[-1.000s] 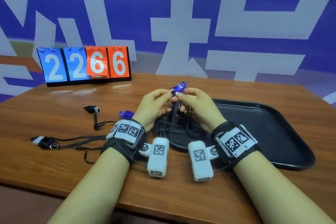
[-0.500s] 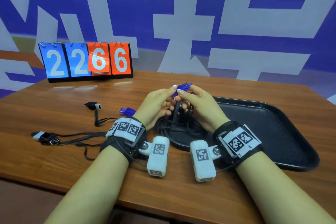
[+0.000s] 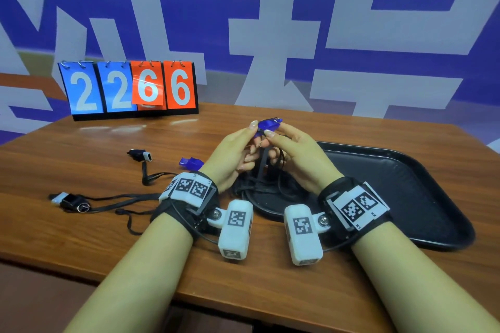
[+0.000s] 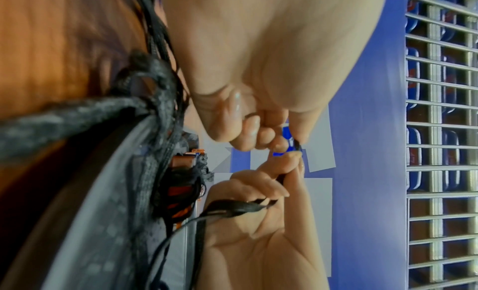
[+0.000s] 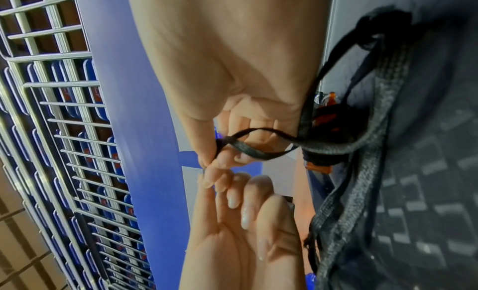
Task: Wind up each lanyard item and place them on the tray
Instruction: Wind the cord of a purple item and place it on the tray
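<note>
A blue whistle (image 3: pixel 269 124) is held up above the table, pinched from both sides. My left hand (image 3: pixel 254 130) grips its left end between thumb and forefinger. My right hand (image 3: pixel 274 128) pinches its right end. The whistle's black cord (image 3: pixel 261 165) hangs down between my palms to a loose heap (image 3: pixel 259 188) at the left rim of the black tray (image 3: pixel 405 184). In the right wrist view the cord (image 5: pixel 258 151) loops across my right fingers. The left wrist view shows the whistle (image 4: pixel 287 139) at my left fingertips.
On the table to the left lie a second blue whistle (image 3: pixel 190 163), a black item with a white tip (image 3: pixel 140 154) and a black item with a ring (image 3: pixel 71 200), each trailing black cord. A flip scoreboard (image 3: pixel 130 86) stands at the back left.
Both hands have stayed together on the whistle. It has tipped from pointing up to lying nearly level between my fingertips.
</note>
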The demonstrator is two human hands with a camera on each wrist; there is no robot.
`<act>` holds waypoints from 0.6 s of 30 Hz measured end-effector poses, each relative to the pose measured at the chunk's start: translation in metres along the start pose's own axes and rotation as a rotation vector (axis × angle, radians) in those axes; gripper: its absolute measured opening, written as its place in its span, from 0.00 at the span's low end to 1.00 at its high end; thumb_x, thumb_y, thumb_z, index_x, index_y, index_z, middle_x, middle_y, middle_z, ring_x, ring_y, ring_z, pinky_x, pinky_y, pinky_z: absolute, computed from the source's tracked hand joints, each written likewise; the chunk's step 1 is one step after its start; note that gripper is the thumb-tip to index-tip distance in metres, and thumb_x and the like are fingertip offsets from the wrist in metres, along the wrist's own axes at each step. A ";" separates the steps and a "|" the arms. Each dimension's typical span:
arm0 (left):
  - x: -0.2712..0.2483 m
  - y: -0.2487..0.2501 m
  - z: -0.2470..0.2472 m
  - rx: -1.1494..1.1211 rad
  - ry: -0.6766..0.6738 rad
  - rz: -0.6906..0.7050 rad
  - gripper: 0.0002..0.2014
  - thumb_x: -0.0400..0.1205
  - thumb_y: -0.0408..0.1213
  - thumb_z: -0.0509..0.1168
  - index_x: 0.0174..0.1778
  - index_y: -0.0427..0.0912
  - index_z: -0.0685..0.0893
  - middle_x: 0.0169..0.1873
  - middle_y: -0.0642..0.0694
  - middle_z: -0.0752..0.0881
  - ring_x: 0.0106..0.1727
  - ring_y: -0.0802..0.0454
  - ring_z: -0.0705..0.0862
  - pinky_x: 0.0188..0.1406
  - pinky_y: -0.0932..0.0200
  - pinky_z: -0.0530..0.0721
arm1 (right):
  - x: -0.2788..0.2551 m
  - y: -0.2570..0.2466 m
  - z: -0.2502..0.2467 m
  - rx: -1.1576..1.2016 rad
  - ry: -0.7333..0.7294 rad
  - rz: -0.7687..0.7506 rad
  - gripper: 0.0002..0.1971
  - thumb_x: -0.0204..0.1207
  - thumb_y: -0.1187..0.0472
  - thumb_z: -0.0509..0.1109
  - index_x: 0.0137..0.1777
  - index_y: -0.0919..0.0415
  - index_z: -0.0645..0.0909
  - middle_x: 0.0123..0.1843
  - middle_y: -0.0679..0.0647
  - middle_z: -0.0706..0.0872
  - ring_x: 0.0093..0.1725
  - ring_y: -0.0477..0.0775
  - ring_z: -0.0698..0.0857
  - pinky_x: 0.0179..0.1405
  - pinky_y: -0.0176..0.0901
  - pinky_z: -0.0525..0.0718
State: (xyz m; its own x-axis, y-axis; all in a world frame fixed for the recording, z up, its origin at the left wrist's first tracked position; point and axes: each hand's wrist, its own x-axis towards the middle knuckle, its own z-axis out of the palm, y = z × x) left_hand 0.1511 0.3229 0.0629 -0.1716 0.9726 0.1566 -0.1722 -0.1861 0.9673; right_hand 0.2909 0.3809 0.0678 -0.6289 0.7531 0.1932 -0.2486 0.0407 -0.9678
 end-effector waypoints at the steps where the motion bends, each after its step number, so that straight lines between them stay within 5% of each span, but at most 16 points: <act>1: -0.001 0.001 0.000 0.010 0.020 0.025 0.20 0.90 0.48 0.55 0.34 0.43 0.77 0.24 0.52 0.75 0.22 0.60 0.63 0.18 0.67 0.54 | 0.000 0.000 0.000 0.026 -0.020 0.016 0.13 0.85 0.62 0.65 0.64 0.67 0.81 0.39 0.51 0.84 0.32 0.45 0.77 0.33 0.33 0.78; 5: -0.003 0.003 0.000 -0.015 0.012 0.066 0.18 0.91 0.45 0.55 0.37 0.41 0.76 0.25 0.53 0.74 0.21 0.61 0.62 0.16 0.70 0.56 | 0.003 0.000 -0.002 0.187 0.018 0.157 0.09 0.85 0.60 0.65 0.61 0.63 0.80 0.31 0.49 0.78 0.29 0.44 0.76 0.33 0.35 0.83; 8: -0.004 0.004 0.001 -0.021 -0.029 0.043 0.20 0.90 0.46 0.54 0.33 0.42 0.71 0.24 0.53 0.66 0.21 0.62 0.60 0.16 0.69 0.53 | 0.002 -0.005 -0.004 0.265 0.039 0.293 0.02 0.84 0.61 0.66 0.50 0.59 0.79 0.29 0.48 0.75 0.21 0.41 0.69 0.19 0.28 0.73; 11: -0.006 0.006 0.002 -0.009 -0.105 0.001 0.21 0.90 0.47 0.54 0.31 0.44 0.68 0.24 0.54 0.63 0.22 0.60 0.58 0.19 0.66 0.50 | 0.001 -0.007 -0.008 0.254 0.076 0.381 0.07 0.83 0.62 0.66 0.42 0.57 0.79 0.29 0.48 0.75 0.19 0.39 0.63 0.14 0.25 0.64; 15: -0.009 0.006 0.001 0.124 -0.233 -0.040 0.21 0.89 0.48 0.54 0.29 0.46 0.67 0.25 0.53 0.61 0.27 0.55 0.52 0.22 0.62 0.48 | 0.002 -0.008 -0.019 0.249 0.105 0.396 0.08 0.82 0.63 0.68 0.40 0.57 0.80 0.28 0.46 0.73 0.20 0.40 0.64 0.14 0.25 0.58; 18: -0.010 0.005 0.002 0.179 -0.277 -0.076 0.23 0.88 0.49 0.55 0.25 0.52 0.75 0.25 0.54 0.62 0.25 0.58 0.55 0.22 0.63 0.49 | 0.002 -0.009 -0.023 0.179 0.076 0.332 0.05 0.80 0.59 0.72 0.44 0.58 0.84 0.31 0.48 0.78 0.23 0.40 0.67 0.13 0.27 0.58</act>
State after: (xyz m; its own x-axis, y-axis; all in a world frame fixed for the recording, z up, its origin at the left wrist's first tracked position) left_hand 0.1535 0.3124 0.0666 0.1091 0.9882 0.1075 0.0033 -0.1085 0.9941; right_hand 0.3088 0.3972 0.0737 -0.6418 0.7531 -0.1448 -0.1695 -0.3235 -0.9309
